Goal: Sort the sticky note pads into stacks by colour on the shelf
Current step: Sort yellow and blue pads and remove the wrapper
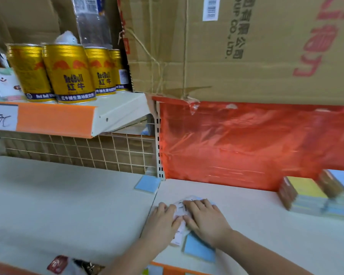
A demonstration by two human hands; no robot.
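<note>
While both my hands, left and right, pinch the white wrapper over a blue pad on the shelf, probably to unwrap it, mixed stacks wait right and one blue pad lies behind.

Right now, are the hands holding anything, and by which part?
Both hands are on a white wrapper lying over a blue pad: left hand on its left edge, right hand on top. Whether the fingers pinch it or only press cannot be told.
</note>
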